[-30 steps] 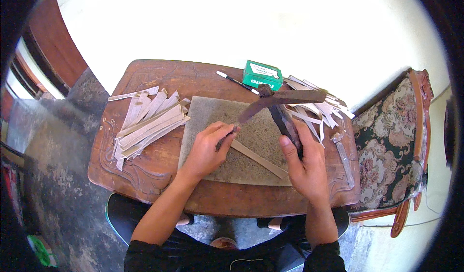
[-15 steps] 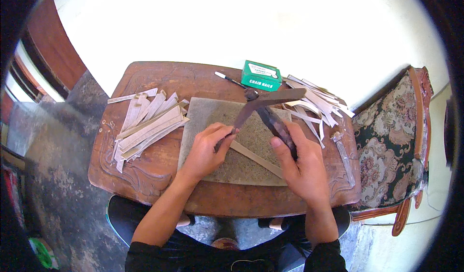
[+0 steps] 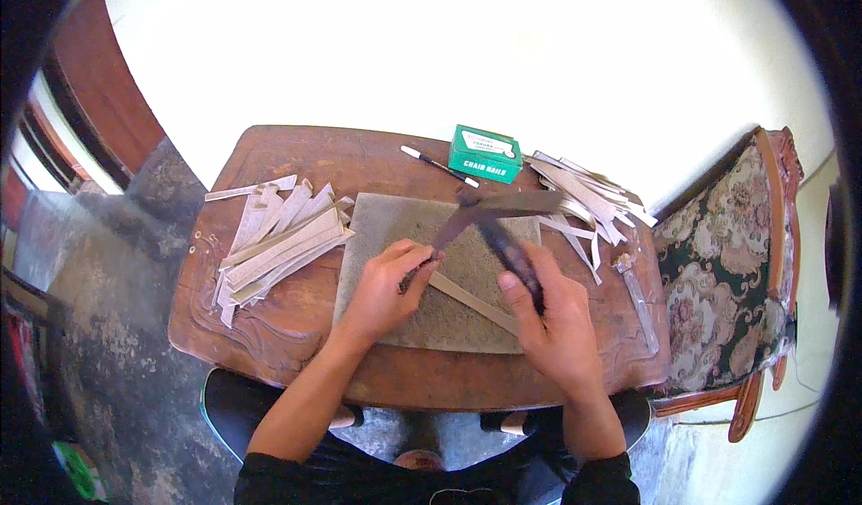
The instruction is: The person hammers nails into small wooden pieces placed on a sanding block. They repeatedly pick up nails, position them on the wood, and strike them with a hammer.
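Note:
My left hand [image 3: 388,288] is closed on the lower end of a dark brown angled strip [image 3: 456,227], which rises from my fingers and bends off to the right. My right hand [image 3: 558,318] grips a tool with a dark handle [image 3: 514,258]. The handle slants up and left to cross the brown strip, and the tool's head is too blurred there to make out. Below both hands, a tan strip [image 3: 471,302] lies slantwise on a grey-brown square board [image 3: 382,222]. The strip runs from beside my left fingers to near my right hand.
The board rests on a carved wooden table [image 3: 350,159]. Pale strips [image 3: 283,254] are heaped on the left and more strips [image 3: 593,200] on the far right. A green box [image 3: 485,157], a marker [image 3: 440,166] and a clear narrow tool [image 3: 639,307] lie around. A floral chair [image 3: 727,254] stands right.
My right hand and the dark-handled tool have shifted slightly left. The brown strip's right part has tilted lower. The whole view has moved a little, with the table sitting lower in it.

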Action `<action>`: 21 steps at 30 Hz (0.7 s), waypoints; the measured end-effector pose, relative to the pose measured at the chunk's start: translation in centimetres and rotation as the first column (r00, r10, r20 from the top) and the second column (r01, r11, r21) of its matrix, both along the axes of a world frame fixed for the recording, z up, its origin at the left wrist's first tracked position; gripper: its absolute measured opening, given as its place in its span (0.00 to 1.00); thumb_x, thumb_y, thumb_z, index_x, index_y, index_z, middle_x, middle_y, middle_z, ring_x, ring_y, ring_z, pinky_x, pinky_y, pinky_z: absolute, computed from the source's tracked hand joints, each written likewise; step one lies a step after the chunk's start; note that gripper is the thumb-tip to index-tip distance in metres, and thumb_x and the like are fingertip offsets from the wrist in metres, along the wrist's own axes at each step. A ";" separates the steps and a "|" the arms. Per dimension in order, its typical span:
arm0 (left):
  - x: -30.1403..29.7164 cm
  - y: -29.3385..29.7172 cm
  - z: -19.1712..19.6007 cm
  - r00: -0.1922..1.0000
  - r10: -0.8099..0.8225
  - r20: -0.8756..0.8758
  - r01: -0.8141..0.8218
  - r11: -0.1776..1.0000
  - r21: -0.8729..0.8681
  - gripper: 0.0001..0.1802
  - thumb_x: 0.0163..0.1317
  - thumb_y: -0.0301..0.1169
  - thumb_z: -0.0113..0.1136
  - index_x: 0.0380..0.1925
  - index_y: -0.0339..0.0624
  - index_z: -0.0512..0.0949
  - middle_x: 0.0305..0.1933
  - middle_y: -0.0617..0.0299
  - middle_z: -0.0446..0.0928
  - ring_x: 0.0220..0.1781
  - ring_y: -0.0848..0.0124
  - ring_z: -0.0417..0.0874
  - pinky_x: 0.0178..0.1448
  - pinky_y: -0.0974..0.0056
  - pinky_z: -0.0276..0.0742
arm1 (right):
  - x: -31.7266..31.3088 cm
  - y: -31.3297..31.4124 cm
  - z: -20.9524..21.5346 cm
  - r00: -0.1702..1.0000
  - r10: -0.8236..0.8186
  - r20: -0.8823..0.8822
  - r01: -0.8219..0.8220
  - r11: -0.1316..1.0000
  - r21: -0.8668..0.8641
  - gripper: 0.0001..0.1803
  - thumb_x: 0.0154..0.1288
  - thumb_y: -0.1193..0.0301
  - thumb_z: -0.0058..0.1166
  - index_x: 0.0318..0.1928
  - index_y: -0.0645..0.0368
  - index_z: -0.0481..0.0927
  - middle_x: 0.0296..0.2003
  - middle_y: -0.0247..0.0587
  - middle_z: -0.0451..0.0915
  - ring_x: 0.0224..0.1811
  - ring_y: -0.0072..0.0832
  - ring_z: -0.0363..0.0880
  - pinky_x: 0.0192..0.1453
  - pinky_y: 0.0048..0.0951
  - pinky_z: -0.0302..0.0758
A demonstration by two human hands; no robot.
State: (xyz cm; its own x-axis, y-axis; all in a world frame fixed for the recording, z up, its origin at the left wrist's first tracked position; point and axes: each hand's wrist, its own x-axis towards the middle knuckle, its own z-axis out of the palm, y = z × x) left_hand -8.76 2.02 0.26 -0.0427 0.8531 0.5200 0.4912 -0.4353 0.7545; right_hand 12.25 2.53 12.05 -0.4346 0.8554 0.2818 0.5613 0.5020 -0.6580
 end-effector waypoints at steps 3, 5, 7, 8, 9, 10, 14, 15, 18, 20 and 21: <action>0.1 0.0 0.1 1.000 0.002 0.024 -0.002 1.000 0.018 0.07 0.64 0.20 0.62 0.42 0.33 0.83 0.41 0.50 0.83 0.43 0.54 0.86 0.49 0.58 0.80 | 0.1 0.0 0.4 1.000 -0.015 0.015 0.015 1.000 0.006 0.19 0.73 0.66 0.56 0.59 0.61 0.75 0.37 0.61 0.83 0.38 0.59 0.84 0.42 0.49 0.78; 0.1 0.0 0.1 1.000 0.000 0.023 -0.001 1.000 0.018 0.07 0.64 0.20 0.63 0.42 0.33 0.83 0.41 0.50 0.83 0.43 0.53 0.86 0.49 0.58 0.80 | -0.1 -0.3 0.9 0.999 -0.048 -0.018 0.048 0.999 -0.014 0.19 0.73 0.66 0.57 0.59 0.61 0.75 0.37 0.61 0.83 0.38 0.59 0.84 0.41 0.49 0.79; 0.0 -0.1 0.1 1.000 0.006 0.010 -0.006 1.000 0.001 0.07 0.64 0.19 0.63 0.42 0.33 0.83 0.42 0.50 0.83 0.43 0.53 0.86 0.49 0.58 0.80 | 0.0 -0.2 0.6 0.999 -0.043 0.007 0.043 0.999 -0.014 0.19 0.73 0.66 0.57 0.59 0.61 0.75 0.37 0.61 0.83 0.38 0.58 0.84 0.41 0.49 0.78; -0.1 -0.1 0.2 1.000 0.007 -0.004 -0.007 1.000 -0.012 0.07 0.64 0.19 0.63 0.42 0.33 0.83 0.42 0.49 0.83 0.44 0.53 0.86 0.49 0.58 0.80 | 0.2 0.1 -0.1 0.998 -0.026 0.049 0.026 1.000 0.001 0.19 0.73 0.66 0.57 0.59 0.60 0.75 0.37 0.61 0.83 0.38 0.58 0.84 0.41 0.49 0.78; -0.1 -0.1 0.3 1.000 0.009 -0.017 -0.009 1.000 -0.026 0.07 0.64 0.19 0.63 0.42 0.33 0.83 0.42 0.49 0.84 0.44 0.53 0.86 0.49 0.58 0.80 | 0.2 0.2 -0.4 0.996 -0.010 0.090 0.009 1.000 0.014 0.19 0.73 0.66 0.56 0.59 0.60 0.75 0.37 0.60 0.83 0.38 0.58 0.84 0.40 0.49 0.78; 0.0 0.0 0.3 1.000 0.003 -0.001 -0.003 1.000 -0.015 0.07 0.64 0.19 0.63 0.42 0.33 0.83 0.42 0.49 0.84 0.44 0.53 0.86 0.49 0.58 0.80 | 0.4 0.2 -0.2 0.998 -0.011 0.069 0.009 1.000 0.026 0.19 0.74 0.65 0.56 0.59 0.60 0.75 0.36 0.60 0.83 0.38 0.59 0.84 0.40 0.49 0.78; 0.0 -0.1 0.2 1.000 0.003 0.030 -0.003 1.000 0.002 0.07 0.64 0.19 0.63 0.42 0.33 0.83 0.42 0.49 0.84 0.44 0.53 0.86 0.49 0.58 0.80 | -0.1 -0.2 0.3 0.999 -0.024 -0.033 0.024 1.000 0.019 0.18 0.74 0.65 0.56 0.59 0.59 0.75 0.36 0.60 0.83 0.37 0.59 0.84 0.40 0.50 0.78; 0.1 0.0 0.2 0.999 0.002 0.032 -0.003 1.000 0.003 0.07 0.64 0.19 0.63 0.42 0.33 0.83 0.42 0.49 0.84 0.43 0.53 0.87 0.49 0.58 0.80 | -0.1 -0.3 0.3 0.998 -0.037 -0.059 0.037 0.999 0.007 0.18 0.74 0.65 0.56 0.59 0.59 0.75 0.35 0.60 0.83 0.37 0.59 0.84 0.40 0.50 0.78; 0.0 0.0 0.0 1.000 0.003 0.012 -0.003 1.000 0.001 0.08 0.64 0.19 0.63 0.43 0.33 0.83 0.42 0.49 0.84 0.43 0.54 0.87 0.49 0.59 0.81 | -0.2 0.4 -0.4 0.999 0.033 0.020 -0.034 0.998 0.052 0.17 0.74 0.65 0.56 0.58 0.59 0.75 0.35 0.59 0.83 0.37 0.58 0.84 0.40 0.50 0.78; 0.0 0.0 0.0 1.000 0.000 0.020 0.000 1.000 0.014 0.08 0.64 0.19 0.63 0.42 0.33 0.83 0.42 0.49 0.84 0.43 0.54 0.87 0.49 0.59 0.80 | 0.0 0.1 -0.1 1.000 -0.001 -0.012 0.002 0.999 0.034 0.17 0.75 0.65 0.55 0.58 0.59 0.75 0.35 0.59 0.83 0.37 0.58 0.84 0.40 0.50 0.78; 0.0 -0.1 0.0 1.000 -0.002 0.023 0.001 1.000 0.020 0.08 0.64 0.19 0.63 0.42 0.33 0.83 0.42 0.49 0.84 0.43 0.54 0.87 0.49 0.59 0.80 | 0.0 -0.1 0.3 0.999 -0.019 -0.028 0.019 1.000 0.024 0.17 0.75 0.65 0.55 0.58 0.59 0.75 0.35 0.59 0.83 0.37 0.59 0.84 0.39 0.50 0.77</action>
